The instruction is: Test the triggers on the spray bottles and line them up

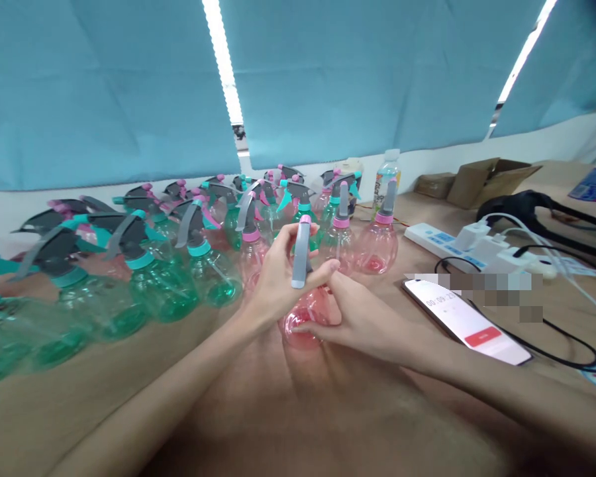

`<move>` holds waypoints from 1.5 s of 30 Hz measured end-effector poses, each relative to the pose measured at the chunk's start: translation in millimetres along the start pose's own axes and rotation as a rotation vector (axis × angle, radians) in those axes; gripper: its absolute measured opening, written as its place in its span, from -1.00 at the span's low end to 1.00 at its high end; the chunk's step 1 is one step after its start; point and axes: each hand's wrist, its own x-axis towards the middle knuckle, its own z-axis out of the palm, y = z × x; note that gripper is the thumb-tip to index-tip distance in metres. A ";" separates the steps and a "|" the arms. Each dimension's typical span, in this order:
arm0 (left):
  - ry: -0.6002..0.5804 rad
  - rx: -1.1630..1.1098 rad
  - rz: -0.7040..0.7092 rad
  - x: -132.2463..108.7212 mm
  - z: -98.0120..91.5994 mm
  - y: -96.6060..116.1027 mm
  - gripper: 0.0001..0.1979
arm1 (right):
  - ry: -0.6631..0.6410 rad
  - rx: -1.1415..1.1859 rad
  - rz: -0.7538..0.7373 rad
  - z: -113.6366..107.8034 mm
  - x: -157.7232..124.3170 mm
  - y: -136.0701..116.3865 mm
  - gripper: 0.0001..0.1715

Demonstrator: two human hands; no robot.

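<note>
A pink transparent spray bottle (305,328) with a grey trigger head stands upright in front of me, both hands on it. My left hand (277,268) is closed around the neck and spray head, its thumb across the front below the grey top. My right hand (355,305) grips the round body from the right, thumb low on the near side; its other fingers are mostly hidden behind the bottle. Just behind stand more pink spray bottles (377,248). Left of my hands is a green spray bottle (163,285) with a turquoise collar.
Rows of pink and green spray bottles (99,298) fill the table's left and back. To the right lie a phone (457,315) showing a timer, a white power strip (434,240) with chargers and cables, and a cardboard box (481,185). A drink bottle (388,173) stands behind.
</note>
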 end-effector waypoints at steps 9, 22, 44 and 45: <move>-0.050 0.245 -0.055 -5.7 -22.8 -8.7 -0.20 | -0.026 -0.181 -0.056 -4.0 16.6 8.4 -0.58; -0.134 0.378 -0.378 -99.5 -61.2 -19.3 -0.70 | -0.038 -0.578 0.198 -9.3 71.9 25.4 -0.59; -0.256 0.425 -0.347 -87.0 -43.7 -19.2 -0.81 | 0.031 -0.450 0.207 -18.3 64.9 32.7 -0.58; -0.257 0.424 -0.348 -86.2 -43.2 -19.4 -0.82 | 0.039 -0.432 0.199 -24.1 56.9 32.6 -0.69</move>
